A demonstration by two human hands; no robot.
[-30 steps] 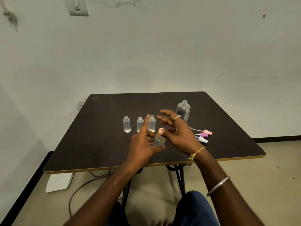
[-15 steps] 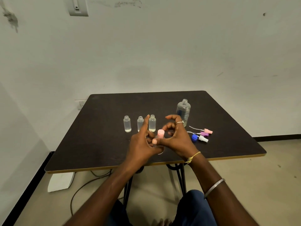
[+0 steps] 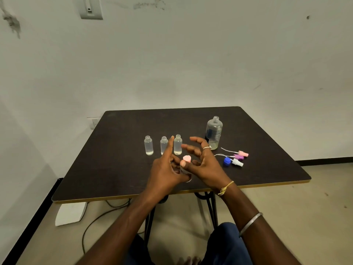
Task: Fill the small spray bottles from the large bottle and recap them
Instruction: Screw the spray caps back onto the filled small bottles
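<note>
My left hand [image 3: 164, 169] grips a small clear spray bottle [image 3: 188, 179] just above the table's front middle, its index finger pointing up. Most of that bottle is hidden by my fingers. A pink spray cap [image 3: 186, 158] sits on top of it. My right hand [image 3: 206, 165] hovers beside the cap with its fingers spread; only the thumb tip touches the cap. Three uncapped small bottles [image 3: 148, 145] [image 3: 163, 145] [image 3: 177, 144] stand in a row behind my hands. The large clear bottle [image 3: 214, 131] stands uncapped at the back right.
On the dark table [image 3: 114, 150], right of my hands, lie a pink spray head [image 3: 243, 153], a purple one [image 3: 238, 156], a white one [image 3: 237, 162] and a blue cap [image 3: 227, 162]. Cables and a white box lie on the floor below.
My right hand pinched the pink cap half a second ago; now its fingers have spread off it, leaving the thumb tip there. My left hand keeps hold of the bottle.
</note>
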